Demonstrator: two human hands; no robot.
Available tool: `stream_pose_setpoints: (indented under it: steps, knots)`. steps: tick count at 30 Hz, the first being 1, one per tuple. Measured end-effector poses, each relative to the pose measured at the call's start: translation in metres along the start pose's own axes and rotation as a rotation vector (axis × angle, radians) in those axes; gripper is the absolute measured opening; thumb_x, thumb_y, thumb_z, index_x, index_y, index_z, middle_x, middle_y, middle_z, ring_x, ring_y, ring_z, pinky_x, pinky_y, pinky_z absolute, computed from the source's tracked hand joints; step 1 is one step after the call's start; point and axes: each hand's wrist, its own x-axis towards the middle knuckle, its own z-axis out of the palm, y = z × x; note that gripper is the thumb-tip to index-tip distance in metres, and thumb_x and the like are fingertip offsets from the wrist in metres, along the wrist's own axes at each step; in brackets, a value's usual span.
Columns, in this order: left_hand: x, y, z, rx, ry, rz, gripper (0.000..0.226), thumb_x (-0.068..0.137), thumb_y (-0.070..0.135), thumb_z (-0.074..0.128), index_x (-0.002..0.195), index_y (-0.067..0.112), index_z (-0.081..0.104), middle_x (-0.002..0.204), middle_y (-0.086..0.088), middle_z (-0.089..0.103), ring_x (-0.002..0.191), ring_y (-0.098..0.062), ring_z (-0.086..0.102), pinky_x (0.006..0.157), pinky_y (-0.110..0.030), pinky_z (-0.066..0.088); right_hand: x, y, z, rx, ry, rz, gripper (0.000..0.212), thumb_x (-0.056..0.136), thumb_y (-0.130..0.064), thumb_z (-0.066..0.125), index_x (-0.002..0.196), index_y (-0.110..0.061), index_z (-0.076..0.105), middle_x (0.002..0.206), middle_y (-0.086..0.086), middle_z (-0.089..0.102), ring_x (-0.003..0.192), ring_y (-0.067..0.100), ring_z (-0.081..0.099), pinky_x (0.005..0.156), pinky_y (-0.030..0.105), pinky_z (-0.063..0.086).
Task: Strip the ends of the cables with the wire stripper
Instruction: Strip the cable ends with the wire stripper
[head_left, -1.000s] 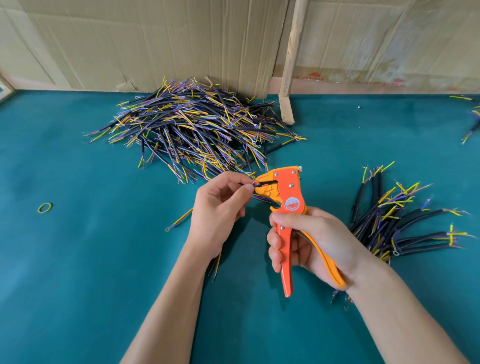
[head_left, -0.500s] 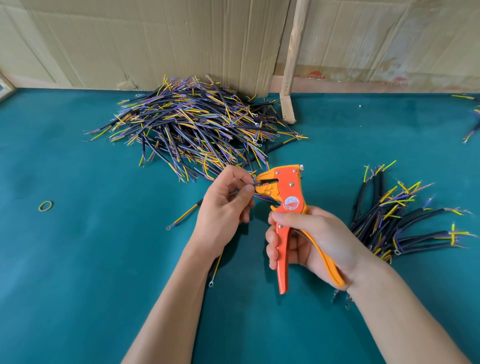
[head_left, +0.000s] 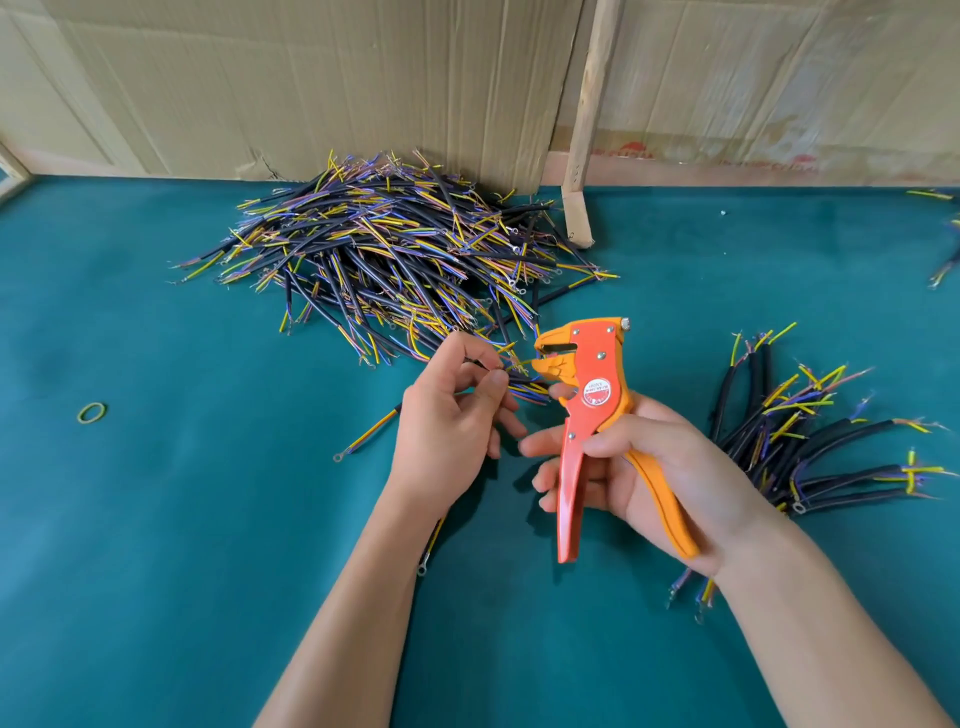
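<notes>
right hand (head_left: 660, 467) gripping wire stripper (head_left: 587, 410), left hand (head_left: 452, 421) perhaps pinching cable (head_left: 524, 382)

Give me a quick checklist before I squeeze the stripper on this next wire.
1. Wire stripper held by its handles in right hand: ok.
2. Cable pinched in left hand: ok.
3. Wire end seated in the stripper's mouth: not ok, it sits just short of it.
4. Handles spread, ready to squeeze: ok.
5. Fingers clear of the mouth: ok.
6. Which core is lined up: cannot tell.
</notes>
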Motion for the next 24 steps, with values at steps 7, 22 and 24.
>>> stream_pose_setpoints:
  steps: [7, 22, 24]
  knots:
    - [-0.0034, 0.0002, 0.0026, 0.055, -0.035, 0.023, 0.016, 0.101, 0.003, 0.055, 0.094, 0.017, 0.052, 0.074, -0.011, 0.067, 0.056, -0.027, 0.071, 0.043, -0.03, 0.051, 0.0032, -0.0007, -0.0046, 0.072, 0.12, -0.146, 0.07, 0.07, 0.012, 0.057, 0.137, -0.007, 0.054, 0.12, 0.033, 0.068, 0.089, 0.044, 0.07, 0.078, 0.047, 0.061]
    - [-0.0034, 0.0029, 0.0059, 0.064, -0.112, 0.004, 0.012, 0.097, 0.013, 0.061, 0.091, 0.023, 0.056, 0.076, -0.003, 0.074, 0.057, -0.03, 0.069, 0.038, -0.025, 0.042, 0.007, 0.0055, -0.0031, -0.103, 0.281, -0.301, 0.06, 0.073, -0.003, 0.063, 0.132, -0.012, 0.055, 0.108, 0.02, 0.076, 0.105, 0.037, 0.074, 0.076, 0.034, 0.06]
    - [-0.003, 0.0022, 0.0046, 0.04, -0.109, 0.014, 0.012, 0.096, 0.013, 0.061, 0.09, 0.023, 0.057, 0.074, -0.001, 0.073, 0.06, -0.028, 0.072, 0.038, -0.025, 0.043, 0.0079, 0.0076, -0.0013, -0.11, 0.254, -0.273, 0.059, 0.074, -0.004, 0.064, 0.131, -0.013, 0.056, 0.11, 0.019, 0.076, 0.106, 0.036, 0.074, 0.078, 0.036, 0.06]
